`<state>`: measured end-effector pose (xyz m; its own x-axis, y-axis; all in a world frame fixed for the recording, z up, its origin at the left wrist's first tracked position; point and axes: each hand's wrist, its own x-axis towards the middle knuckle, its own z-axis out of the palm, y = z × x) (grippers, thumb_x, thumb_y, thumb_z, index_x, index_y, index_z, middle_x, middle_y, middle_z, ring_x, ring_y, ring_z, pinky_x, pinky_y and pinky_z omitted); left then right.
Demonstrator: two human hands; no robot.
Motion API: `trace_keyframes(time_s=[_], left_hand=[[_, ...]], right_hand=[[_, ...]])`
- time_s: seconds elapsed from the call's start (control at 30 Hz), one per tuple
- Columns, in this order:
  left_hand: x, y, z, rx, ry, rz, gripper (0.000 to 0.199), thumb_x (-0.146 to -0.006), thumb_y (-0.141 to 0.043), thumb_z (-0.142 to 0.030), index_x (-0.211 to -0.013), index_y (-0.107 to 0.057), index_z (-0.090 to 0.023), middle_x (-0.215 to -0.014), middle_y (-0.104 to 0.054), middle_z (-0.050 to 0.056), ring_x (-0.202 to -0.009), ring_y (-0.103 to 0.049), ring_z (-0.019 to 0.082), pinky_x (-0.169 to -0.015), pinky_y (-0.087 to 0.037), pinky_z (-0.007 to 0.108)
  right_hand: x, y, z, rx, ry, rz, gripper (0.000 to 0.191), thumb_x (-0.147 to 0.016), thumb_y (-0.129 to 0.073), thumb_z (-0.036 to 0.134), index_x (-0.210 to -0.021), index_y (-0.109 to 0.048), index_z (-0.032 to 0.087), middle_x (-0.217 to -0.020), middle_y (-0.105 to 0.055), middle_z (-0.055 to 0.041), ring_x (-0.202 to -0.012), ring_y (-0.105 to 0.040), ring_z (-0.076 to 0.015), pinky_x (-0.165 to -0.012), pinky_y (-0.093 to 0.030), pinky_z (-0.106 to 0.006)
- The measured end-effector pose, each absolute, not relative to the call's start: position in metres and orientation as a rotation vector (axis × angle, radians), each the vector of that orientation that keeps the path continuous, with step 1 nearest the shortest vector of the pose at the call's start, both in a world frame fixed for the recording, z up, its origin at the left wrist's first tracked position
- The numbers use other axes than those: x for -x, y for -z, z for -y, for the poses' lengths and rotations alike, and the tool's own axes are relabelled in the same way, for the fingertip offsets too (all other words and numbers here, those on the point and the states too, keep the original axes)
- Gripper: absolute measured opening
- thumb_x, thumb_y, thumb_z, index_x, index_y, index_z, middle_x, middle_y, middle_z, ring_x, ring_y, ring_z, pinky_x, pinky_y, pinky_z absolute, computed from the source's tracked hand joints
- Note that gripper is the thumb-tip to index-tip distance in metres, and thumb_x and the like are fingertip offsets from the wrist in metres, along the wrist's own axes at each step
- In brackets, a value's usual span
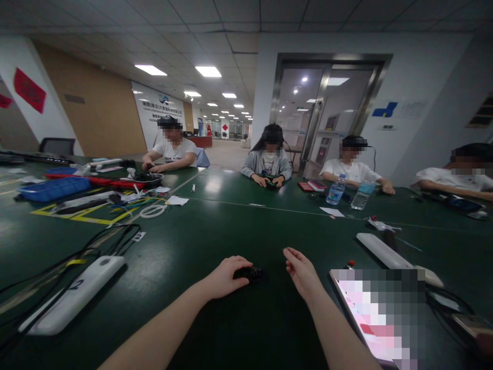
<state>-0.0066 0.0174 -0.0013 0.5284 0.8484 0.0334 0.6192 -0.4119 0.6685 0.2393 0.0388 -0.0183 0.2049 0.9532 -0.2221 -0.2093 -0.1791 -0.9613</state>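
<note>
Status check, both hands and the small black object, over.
Left hand curled around small black object. Right hand apart from it, half curled, any contents unclear. White bar marked 2 lies left of both hands.

The green table (pixel 227 226) leaves passage at the frame's centre; a black device (pixel 254 274) obstructs just below, a white strip (pixel 77 295) lower left, two bottles (pixel 336 191) right of centre.

A wide dark-green desk (pixel 215 218) fills the foreground, seams running across its glossy top. Beyond it, a pale floor (pixel 229 154) stretches back under a tiled grey ceiling (pixel 246 18) with bright rectangular light panels (pixel 208 72). To the left stand a tan wall panel (pixel 96 103) and a black chair (pixel 57 147); to the right, metal-framed glass doors (pixel 297 97) interrupt a white wall (pixel 419 77)
</note>
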Motion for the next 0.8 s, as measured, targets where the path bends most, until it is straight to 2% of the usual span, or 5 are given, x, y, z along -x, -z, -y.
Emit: trace_keyframes(time_s=[0.27, 0.37, 0.47, 0.63, 0.8], left_hand=[[0.008, 0.005, -0.019, -2.171, -0.502, -1.185, 0.044, -0.08, -0.058, -0.034, -0.123, -0.054, -0.028, -0.126, -0.052, 0.003, -0.116, -0.046, 0.022, -0.101, -0.035, 0.039], [0.008, 0.004, -0.019, -2.178, -0.504, -1.181, 0.042, -0.08, -0.058, -0.034, -0.122, -0.055, -0.027, -0.125, -0.052, 0.003, -0.115, -0.046, 0.023, -0.1, -0.035, 0.04], [0.007, 0.001, -0.018, -2.184, -0.505, -1.159, 0.04, -0.08, -0.058, -0.033, -0.12, -0.056, -0.027, -0.123, -0.054, 0.003, -0.113, -0.047, 0.022, -0.099, -0.036, 0.039], [0.007, 0.006, -0.021, -2.231, -0.534, -1.116, 0.041, -0.079, -0.058, -0.033, -0.12, -0.056, -0.027, -0.12, -0.055, 0.003, -0.112, -0.048, 0.021, -0.098, -0.036, 0.037], [0.009, 0.014, -0.023, -2.228, -0.536, -1.135, 0.044, -0.079, -0.058, -0.036, -0.122, -0.054, -0.027, -0.123, -0.054, 0.004, -0.114, -0.047, 0.022, -0.099, -0.035, 0.039]], right_hand=[[-0.227, 0.006, -0.028, 1.403, -1.104, 1.268, 0.036, -0.074, -0.062, 0.043, -0.102, -0.06, 0.021, -0.102, -0.063, -0.0053, -0.09, -0.059, -0.0205, -0.072, -0.049, -0.032], [-0.21, -0.005, -0.017, 1.341, -1.137, 1.582, 0.027, -0.074, -0.064, 0.035, -0.096, -0.062, 0.019, -0.091, -0.064, -0.003, -0.085, -0.059, -0.0177, -0.077, -0.047, -0.031], [-0.196, -0.01, -0.006, 1.392, -1.119, 1.815, 0.02, -0.074, -0.063, 0.031, -0.091, -0.064, 0.021, -0.088, -0.064, -0.0004, -0.081, -0.059, -0.0164, -0.074, -0.046, -0.031], [-0.19, -0.012, 0.0, 1.45, -0.979, 2.0, 0.019, -0.073, -0.064, 0.029, -0.091, -0.066, 0.024, -0.092, -0.063, -0.0004, -0.083, -0.057, -0.0178, -0.073, -0.045, -0.031], [-0.192, -0.013, 0.0, 1.453, -0.939, 2.045, 0.021, -0.072, -0.065, 0.028, -0.092, -0.067, 0.025, -0.095, -0.062, -0.0007, -0.088, -0.056, -0.0191, -0.077, -0.045, -0.032]])
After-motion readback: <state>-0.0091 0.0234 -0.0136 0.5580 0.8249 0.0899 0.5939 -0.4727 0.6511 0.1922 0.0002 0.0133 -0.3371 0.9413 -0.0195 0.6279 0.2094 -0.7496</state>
